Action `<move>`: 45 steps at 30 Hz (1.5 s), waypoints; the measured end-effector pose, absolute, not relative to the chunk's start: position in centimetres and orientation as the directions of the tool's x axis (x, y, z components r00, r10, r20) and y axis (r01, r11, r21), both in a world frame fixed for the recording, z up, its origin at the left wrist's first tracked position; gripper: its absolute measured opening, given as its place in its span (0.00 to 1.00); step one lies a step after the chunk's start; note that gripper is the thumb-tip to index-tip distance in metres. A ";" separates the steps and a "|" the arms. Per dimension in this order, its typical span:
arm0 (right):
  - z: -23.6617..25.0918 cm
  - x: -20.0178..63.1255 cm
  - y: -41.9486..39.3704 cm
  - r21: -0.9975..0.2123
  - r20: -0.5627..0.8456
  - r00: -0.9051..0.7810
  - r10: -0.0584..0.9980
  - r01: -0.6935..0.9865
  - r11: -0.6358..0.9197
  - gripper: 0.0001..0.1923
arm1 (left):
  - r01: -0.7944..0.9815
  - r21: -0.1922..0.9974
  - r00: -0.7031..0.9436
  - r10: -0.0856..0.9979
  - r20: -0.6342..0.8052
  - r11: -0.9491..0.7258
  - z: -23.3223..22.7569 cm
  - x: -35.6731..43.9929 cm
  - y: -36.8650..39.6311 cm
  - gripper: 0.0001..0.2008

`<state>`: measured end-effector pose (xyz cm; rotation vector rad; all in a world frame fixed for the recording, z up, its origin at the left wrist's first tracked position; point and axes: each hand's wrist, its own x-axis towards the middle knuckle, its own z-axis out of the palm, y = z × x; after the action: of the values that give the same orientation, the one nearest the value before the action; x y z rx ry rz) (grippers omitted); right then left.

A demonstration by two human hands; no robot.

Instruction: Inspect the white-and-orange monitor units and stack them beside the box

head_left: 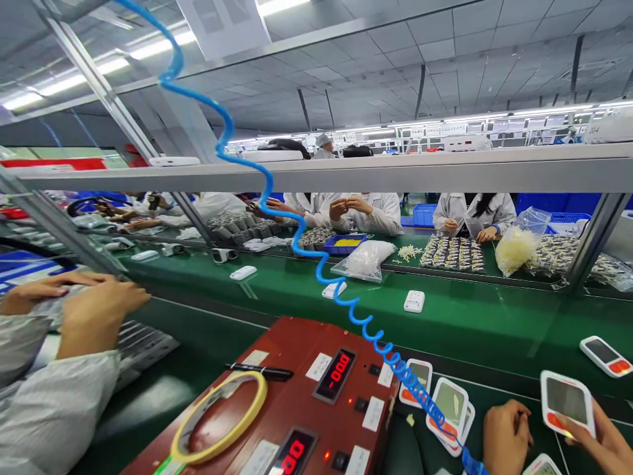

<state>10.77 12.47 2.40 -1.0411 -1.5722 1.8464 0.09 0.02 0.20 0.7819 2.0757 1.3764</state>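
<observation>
At the lower right, my right hand [601,432] grips a white handheld device [568,401] with a grey screen and orange buttons, its thumb over the orange part. Beside it my left hand [507,435] is closed, fingers curled; whatever it may hold is hidden. Just below, another screened device [542,466] is cut off by the frame edge. To the left of my hands lie a stack of similar devices [451,406] and a single device [416,379] behind it. One more device [606,356] rests on the green belt at the far right.
A red-brown box [306,369] with red digital displays carries a yellow tape roll [220,415] and a black pen [260,371]. A blue coiled hose [366,323] hangs across the view. A co-worker's hands [99,303] are at left. White devices [414,301] sit on the green belt [297,297].
</observation>
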 end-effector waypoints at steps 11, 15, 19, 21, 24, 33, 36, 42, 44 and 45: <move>10.5 4.7 8.5 -0.955 -0.087 -0.736 0.672 -0.129 -0.266 0.31 | 0.204 0.898 -0.675 0.720 -0.159 0.390 0.0 0.0 0.2 0.12; 12.3 5.1 6.4 -0.892 -0.180 -0.784 0.594 -0.125 -0.435 0.34 | 0.262 0.904 -0.679 0.730 -0.076 0.338 0.7 0.0 0.0 0.14; 12.9 5.5 6.7 -0.930 -0.094 -0.798 0.596 -0.143 -0.339 0.36 | 0.275 0.914 -0.670 0.741 -0.042 0.300 0.8 -0.1 0.0 0.14; 13.0 5.7 7.2 -0.948 -0.050 -0.784 0.618 -0.158 -0.277 0.33 | 0.259 0.921 -0.661 0.749 -0.052 0.292 0.7 -0.1 0.0 0.14; 13.1 5.9 7.6 -0.967 0.002 -0.770 0.638 -0.164 -0.195 0.29 | 0.244 0.927 -0.651 0.757 -0.062 0.285 0.5 -0.2 -0.1 0.14; 14.9 6.1 6.5 -0.965 -0.033 -0.712 0.702 -0.160 -0.207 0.26 | 0.248 0.930 -0.649 0.759 -0.047 0.270 0.6 -0.2 -0.1 0.14; 14.9 6.2 6.5 -0.957 -0.047 -0.709 0.704 -0.171 -0.235 0.25 | 0.251 0.932 -0.646 0.762 -0.040 0.262 0.6 -0.1 -0.1 0.14; 14.2 6.8 7.2 -0.960 -0.022 -0.777 0.630 -0.159 -0.230 0.31 | 0.258 0.931 -0.648 0.761 -0.032 0.259 0.6 -0.2 -0.1 0.14; 13.9 6.9 7.5 -0.968 -0.016 -0.779 0.627 -0.145 -0.205 0.31 | 0.263 0.930 -0.646 0.763 -0.029 0.258 0.7 -0.2 -0.1 0.14; 13.8 7.0 7.5 -0.971 -0.013 -0.778 0.628 -0.140 -0.193 0.31 | 0.266 0.929 -0.644 0.764 -0.027 0.257 0.7 -0.2 -0.1 0.14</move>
<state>6.96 7.54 13.84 -0.5701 -1.5727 2.0147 -0.17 -0.11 0.69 0.9326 2.0542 1.3767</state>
